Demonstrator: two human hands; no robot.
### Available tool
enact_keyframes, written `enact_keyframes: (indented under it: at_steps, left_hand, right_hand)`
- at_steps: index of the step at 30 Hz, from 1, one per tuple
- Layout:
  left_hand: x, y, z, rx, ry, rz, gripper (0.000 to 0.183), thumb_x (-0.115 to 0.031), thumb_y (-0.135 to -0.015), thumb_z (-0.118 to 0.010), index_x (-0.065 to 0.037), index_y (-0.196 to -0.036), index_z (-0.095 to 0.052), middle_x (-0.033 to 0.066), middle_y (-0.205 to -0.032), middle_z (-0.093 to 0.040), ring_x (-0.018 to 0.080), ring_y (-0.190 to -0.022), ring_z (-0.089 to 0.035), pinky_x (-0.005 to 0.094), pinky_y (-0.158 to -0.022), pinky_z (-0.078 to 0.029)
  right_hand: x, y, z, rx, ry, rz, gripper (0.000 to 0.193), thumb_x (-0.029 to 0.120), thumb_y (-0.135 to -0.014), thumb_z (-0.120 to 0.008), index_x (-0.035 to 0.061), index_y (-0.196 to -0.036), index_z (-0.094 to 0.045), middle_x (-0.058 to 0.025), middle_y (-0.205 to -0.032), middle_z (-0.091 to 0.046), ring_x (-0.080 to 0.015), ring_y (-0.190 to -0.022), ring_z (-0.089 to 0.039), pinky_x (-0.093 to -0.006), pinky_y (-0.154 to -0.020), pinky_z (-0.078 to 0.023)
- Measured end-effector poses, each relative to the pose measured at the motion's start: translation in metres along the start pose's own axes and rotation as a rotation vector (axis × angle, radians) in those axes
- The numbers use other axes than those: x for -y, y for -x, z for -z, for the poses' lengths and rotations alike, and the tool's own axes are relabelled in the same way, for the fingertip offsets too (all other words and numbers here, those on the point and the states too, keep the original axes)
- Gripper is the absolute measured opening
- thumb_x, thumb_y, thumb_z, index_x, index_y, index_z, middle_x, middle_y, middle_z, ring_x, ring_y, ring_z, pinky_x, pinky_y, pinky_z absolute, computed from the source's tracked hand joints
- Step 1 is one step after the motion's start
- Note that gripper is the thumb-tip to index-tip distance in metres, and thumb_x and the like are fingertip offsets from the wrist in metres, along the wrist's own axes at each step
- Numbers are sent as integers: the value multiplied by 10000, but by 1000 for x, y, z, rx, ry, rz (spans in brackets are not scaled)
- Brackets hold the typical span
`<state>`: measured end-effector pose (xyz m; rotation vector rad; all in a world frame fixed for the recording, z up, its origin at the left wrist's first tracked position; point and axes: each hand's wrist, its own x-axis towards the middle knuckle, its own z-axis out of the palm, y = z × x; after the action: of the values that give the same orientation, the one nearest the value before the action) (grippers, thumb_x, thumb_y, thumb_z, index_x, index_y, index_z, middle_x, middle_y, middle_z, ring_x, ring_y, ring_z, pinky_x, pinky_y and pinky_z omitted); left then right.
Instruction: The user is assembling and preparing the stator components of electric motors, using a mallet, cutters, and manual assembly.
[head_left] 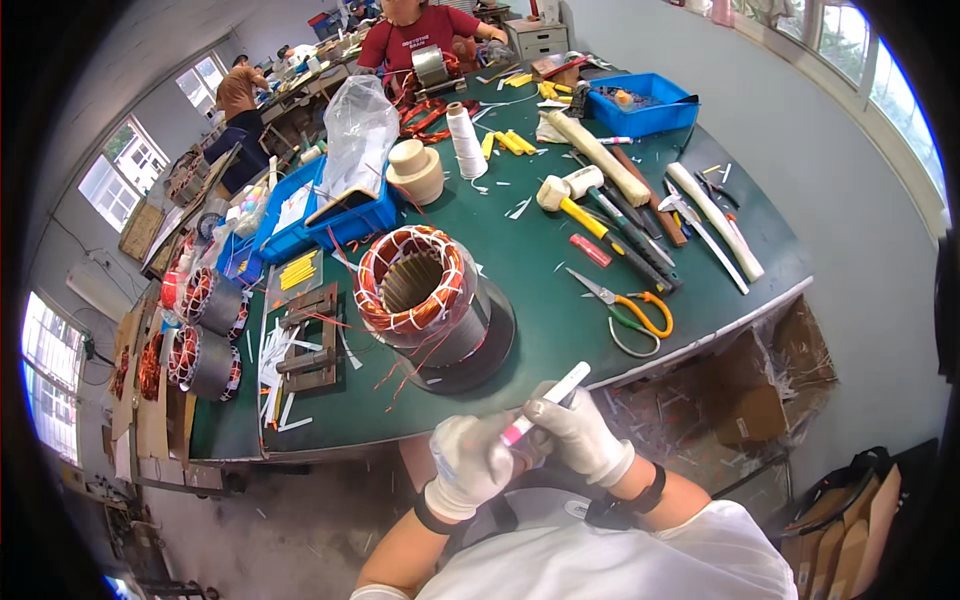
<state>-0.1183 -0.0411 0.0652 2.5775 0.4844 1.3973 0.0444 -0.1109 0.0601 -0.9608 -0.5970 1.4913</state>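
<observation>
Both my hands wear white gloves and meet in front of the table's near edge. A white marker pen point(548, 402) with a pink end slants up between them. My right hand point(590, 440) is closed around its middle. My left hand point(465, 465) is closed at the pink end; its fingertips are partly hidden and blurred. Just beyond stands a motor stator point(440, 325), upright on a dark round base point(500, 345). Its copper winding point(372, 285) is laced with white cord, and thin red wires point(405, 378) hang from the near side.
Scissors point(635, 308), a red-handled tool point(590, 250), mallets point(600, 225) and a caliper point(705, 240) lie right on the green table point(540, 310). Blue bins point(350, 222), a thread cone point(465, 145) and white strips point(280, 350) lie further off. A person point(425, 30) works opposite.
</observation>
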Motion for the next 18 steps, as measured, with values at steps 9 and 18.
enact_keyframes:
  at_steps: [9,18]
  left_hand:
    - [54,40,-5,70,-35,382,329,-117,-828,-656,-33,-1141,-598,96,-738,-612,280,-645,-596,396,-621,-481]
    - [71,55,-17,14,-133,313,215,-144,-772,-708,-98,-974,-650,99,-742,-614,303,-685,-609,418,-644,-495]
  right_hand:
    - [101,-80,103,-412,-55,504,213,303,-947,-593,117,-842,-595,6,-689,-555,-123,-570,-520,-267,-549,-441]
    - [202,-194,297,-588,-37,257,268,401,-886,-645,196,-1045,-577,-15,-759,-538,-171,-659,-505,-344,-582,-428]
